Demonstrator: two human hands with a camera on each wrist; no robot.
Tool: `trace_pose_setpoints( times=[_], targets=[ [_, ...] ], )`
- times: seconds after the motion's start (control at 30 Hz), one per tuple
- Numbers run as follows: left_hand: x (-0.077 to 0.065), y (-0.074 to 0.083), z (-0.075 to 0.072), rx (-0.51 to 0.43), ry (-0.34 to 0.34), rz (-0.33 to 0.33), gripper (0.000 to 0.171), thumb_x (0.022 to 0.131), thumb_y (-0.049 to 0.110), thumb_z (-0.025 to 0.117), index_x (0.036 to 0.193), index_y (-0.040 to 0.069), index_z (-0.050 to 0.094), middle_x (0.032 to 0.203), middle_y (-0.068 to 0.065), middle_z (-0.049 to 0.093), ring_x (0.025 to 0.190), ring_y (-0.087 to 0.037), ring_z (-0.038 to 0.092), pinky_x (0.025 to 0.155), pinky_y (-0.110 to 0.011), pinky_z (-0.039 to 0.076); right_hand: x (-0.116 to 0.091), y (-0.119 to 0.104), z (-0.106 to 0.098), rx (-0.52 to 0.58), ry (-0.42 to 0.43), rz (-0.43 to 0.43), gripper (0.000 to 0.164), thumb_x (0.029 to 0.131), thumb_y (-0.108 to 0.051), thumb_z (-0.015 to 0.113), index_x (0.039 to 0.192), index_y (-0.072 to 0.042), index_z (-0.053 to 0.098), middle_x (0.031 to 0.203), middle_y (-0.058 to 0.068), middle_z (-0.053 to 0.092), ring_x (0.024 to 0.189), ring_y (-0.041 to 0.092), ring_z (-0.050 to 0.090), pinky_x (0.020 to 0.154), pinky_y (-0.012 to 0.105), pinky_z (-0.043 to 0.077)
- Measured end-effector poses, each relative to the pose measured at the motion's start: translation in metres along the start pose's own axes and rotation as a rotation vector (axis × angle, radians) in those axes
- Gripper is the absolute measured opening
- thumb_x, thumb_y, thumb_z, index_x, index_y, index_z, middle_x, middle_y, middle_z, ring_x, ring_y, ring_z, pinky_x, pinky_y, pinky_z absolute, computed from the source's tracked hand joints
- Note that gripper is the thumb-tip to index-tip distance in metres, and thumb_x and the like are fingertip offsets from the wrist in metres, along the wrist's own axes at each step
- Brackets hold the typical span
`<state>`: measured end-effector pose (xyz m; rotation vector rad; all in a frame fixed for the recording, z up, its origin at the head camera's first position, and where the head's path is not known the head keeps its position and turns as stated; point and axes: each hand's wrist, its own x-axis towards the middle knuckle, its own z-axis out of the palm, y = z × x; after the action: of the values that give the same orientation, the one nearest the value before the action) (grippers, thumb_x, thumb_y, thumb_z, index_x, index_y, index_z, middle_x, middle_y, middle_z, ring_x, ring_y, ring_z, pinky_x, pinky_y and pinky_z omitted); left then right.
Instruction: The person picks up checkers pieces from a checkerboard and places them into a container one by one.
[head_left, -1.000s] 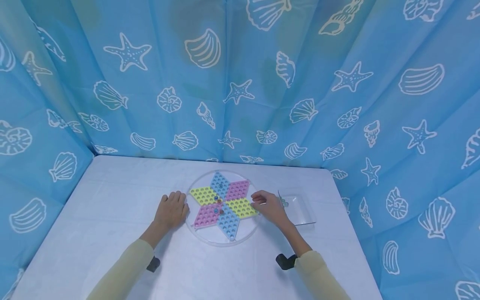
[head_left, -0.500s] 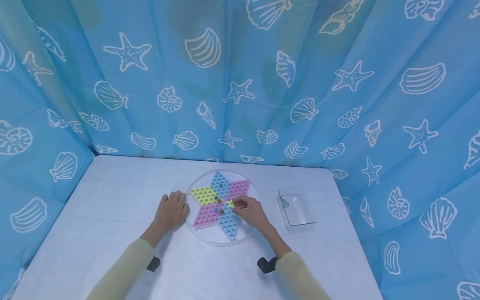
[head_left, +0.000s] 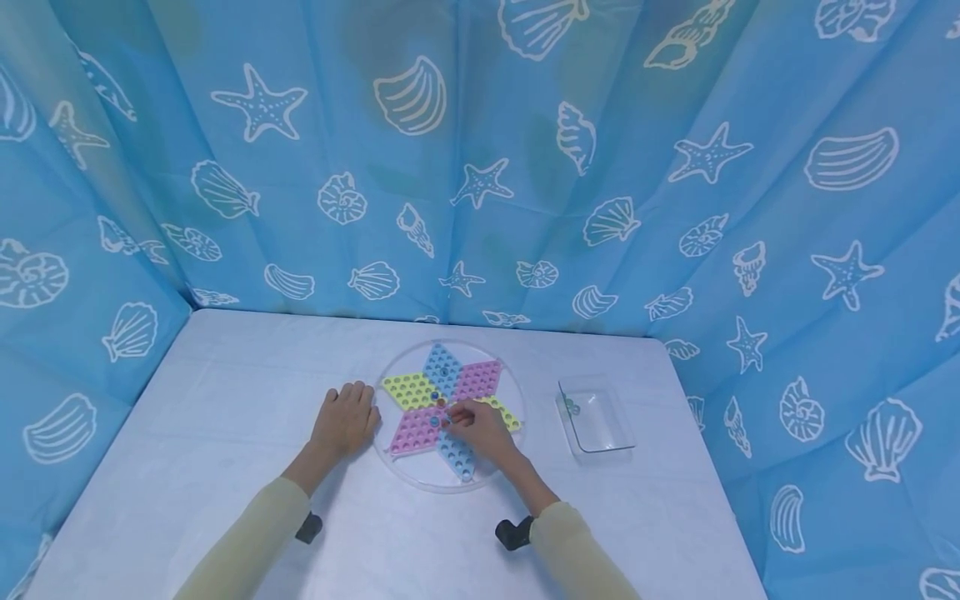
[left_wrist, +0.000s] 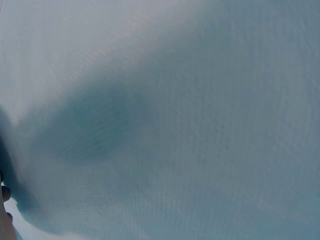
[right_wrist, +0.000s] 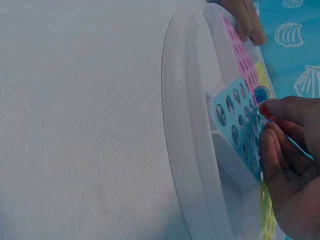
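A round Chinese checkers board [head_left: 405, 475] with a blue, pink and yellow star lies on the table. Over its middle, my right hand [head_left: 480, 429] has thumb and fingers brought together in a pinch at a marble. In the right wrist view a red marble [right_wrist: 264, 110] shows at those fingertips, with a blue marble [right_wrist: 261, 93] just beyond. Several marbles sit near the star's centre, among them a blue marble [head_left: 434, 422]; the hand hides part of the star. My left hand [head_left: 345, 419] rests palm down by the board's left rim, holding nothing.
A clear rectangular box [head_left: 600, 421] stands right of the board, with a few greenish marbles [head_left: 572, 406] at its left side. A blue shell-patterned curtain [head_left: 480, 225] closes off the back and sides of the white-covered table [head_left: 247, 400].
My right hand has moved left, from beside the clear box across the yellow point to the star's centre. My left hand has stayed at the rim.
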<state>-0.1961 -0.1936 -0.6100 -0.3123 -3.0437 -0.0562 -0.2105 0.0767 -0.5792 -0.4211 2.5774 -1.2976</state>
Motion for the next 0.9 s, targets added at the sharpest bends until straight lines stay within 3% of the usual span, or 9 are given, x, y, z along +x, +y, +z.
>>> trace_pose_setpoints(
  times=[0.5, 0.9],
  targets=[
    [-0.0014, 0.0016, -0.0032, -0.001, -0.005, -0.002, 0.03, 0.1, 0.031, 0.046, 0.107, 0.003, 0.053, 0.087, -0.008, 0.043, 0.081, -0.023, 0.043, 0.074, -0.041, 0.04, 0.0016, 0.0008, 0.0052, -0.094, 0.012, -0.054, 0.011, 0.087, -0.015, 0.076, 0.098, -0.014, 0.074, 0.089, -0.007, 0.067, 0.079, 0.009, 0.058, 0.071, 0.027, 0.049],
    [-0.0013, 0.002, -0.0006, 0.02, -0.011, -0.007, 0.037, 0.1, 0.033, 0.046, 0.116, 0.001, 0.055, 0.092, -0.01, 0.047, 0.085, -0.025, 0.045, 0.076, -0.043, 0.04, 0.0018, 0.0031, 0.0006, -0.031, -0.015, -0.032, 0.014, 0.089, -0.014, 0.073, 0.103, -0.012, 0.073, 0.09, -0.007, 0.067, 0.082, 0.008, 0.061, 0.075, 0.026, 0.051]
  ],
)
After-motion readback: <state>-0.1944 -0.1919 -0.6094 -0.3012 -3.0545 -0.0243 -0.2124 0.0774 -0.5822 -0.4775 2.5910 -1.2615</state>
